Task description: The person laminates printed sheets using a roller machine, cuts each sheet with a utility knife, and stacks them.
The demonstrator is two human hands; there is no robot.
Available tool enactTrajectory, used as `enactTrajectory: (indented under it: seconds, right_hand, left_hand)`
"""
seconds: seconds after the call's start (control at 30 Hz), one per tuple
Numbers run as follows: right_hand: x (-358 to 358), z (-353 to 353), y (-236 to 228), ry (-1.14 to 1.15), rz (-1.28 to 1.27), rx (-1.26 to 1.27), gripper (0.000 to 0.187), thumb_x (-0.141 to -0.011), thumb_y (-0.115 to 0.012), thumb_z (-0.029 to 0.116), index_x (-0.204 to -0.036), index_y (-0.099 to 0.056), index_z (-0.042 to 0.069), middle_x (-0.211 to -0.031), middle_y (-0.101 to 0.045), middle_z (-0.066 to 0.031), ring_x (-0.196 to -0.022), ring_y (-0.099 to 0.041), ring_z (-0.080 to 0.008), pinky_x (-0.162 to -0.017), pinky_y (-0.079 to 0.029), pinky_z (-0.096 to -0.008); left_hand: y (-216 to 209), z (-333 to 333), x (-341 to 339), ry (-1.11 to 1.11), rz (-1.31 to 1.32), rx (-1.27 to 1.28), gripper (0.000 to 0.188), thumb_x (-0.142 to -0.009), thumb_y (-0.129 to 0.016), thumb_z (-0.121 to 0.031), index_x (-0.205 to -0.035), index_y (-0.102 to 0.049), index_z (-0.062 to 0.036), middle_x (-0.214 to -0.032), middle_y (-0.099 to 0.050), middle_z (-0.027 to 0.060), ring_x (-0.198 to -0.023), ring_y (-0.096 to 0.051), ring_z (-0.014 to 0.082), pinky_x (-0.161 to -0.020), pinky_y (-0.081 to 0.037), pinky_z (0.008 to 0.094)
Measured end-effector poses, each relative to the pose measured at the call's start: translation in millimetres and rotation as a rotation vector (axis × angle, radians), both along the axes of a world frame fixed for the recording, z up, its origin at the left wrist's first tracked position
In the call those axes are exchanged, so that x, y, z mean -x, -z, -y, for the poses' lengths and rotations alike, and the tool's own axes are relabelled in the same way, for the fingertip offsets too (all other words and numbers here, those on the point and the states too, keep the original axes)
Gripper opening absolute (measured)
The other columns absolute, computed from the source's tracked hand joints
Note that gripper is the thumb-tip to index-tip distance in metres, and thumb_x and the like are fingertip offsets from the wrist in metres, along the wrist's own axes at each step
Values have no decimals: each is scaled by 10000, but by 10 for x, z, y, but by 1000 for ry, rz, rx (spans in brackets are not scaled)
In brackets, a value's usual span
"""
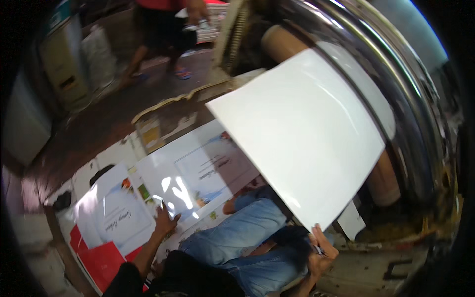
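My right hand [322, 252] pinches the lower corner of a large, glossy white sheet [302, 133]. The sheet's far edge lies against the machine's metal roller [396, 64]. Something small and shiny shows in that hand's palm, too small to name. My left hand [165, 222], fingers apart, rests at the edge of a glossy printed sheet [170, 175] with a framed design. Left of it lies another printed sheet [118, 218], partly over red sheets [101, 265]. The white sheet covers part of the printed sheet's right side.
A brown cylinder [383, 180] sits under the roller. A small white piece [351, 222] hangs below the big sheet. My jeans-clad legs [237, 232] are between the hands. Another person [166, 29] stands at the far left, near a pale bag [99, 52] and a cabinet [64, 64].
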State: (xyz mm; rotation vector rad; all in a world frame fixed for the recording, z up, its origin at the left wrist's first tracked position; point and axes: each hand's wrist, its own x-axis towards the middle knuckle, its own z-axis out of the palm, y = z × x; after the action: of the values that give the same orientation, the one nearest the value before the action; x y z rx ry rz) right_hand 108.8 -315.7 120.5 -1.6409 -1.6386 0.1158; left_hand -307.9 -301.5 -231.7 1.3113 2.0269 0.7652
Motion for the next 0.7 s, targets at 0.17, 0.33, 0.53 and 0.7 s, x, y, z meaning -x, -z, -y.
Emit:
enactTrajectory:
  seconds: [0.17, 0.33, 0.53, 0.7]
  right_hand:
    - [-275, 32, -159, 42, -49, -47, 258, -746, -731, -8, -1003, -711, -3, -1023, -683, -200, -952, -685, -263, -790, -536, -299]
    - [-494, -82, -388, -20, -54, -14, 326, -710, -713, -67, -1028, -702, 4, -1046, -680, -182, -943, -688, -262, -832, -549, -311]
    - [-1387, -101, -824, -138, -438, 500, 308, -733, -748, -1, -1030, -720, 75, -969, -711, -117, -791, -694, -166, -625, -544, -252]
    - [-2501, -355, -1082, 114, -893, 155, 210, -914, -597, 165, -979, -622, -33, -767, -668, -98, -560, -596, -111, -503, -470, -225]
  left_hand:
    - [-2337, -1169, -1597, 598, 876, -106, 423, -877, -652, -102, -1267, -517, -7, -1173, -600, 156, -1146, -562, 235, -978, -457, 371]
    - [-3251, -1543, -2631, 519, 1906, 289, 685, -893, -656, -216, -1394, -259, 30, -1386, -399, 200, -1259, -444, 339, -994, -432, 503]
    - [-3425, -1486, -3272, 461, 1304, 225, 502, -909, -617, -122, -1313, -359, 25, -1194, -525, 175, -1026, -608, 265, -750, -592, 375]
    - [-3443, -1442, -3593, 539, 1342, 362, 528, -888, -627, -81, -1318, -344, 36, -1200, -521, 186, -1063, -589, 296, -725, -598, 415]
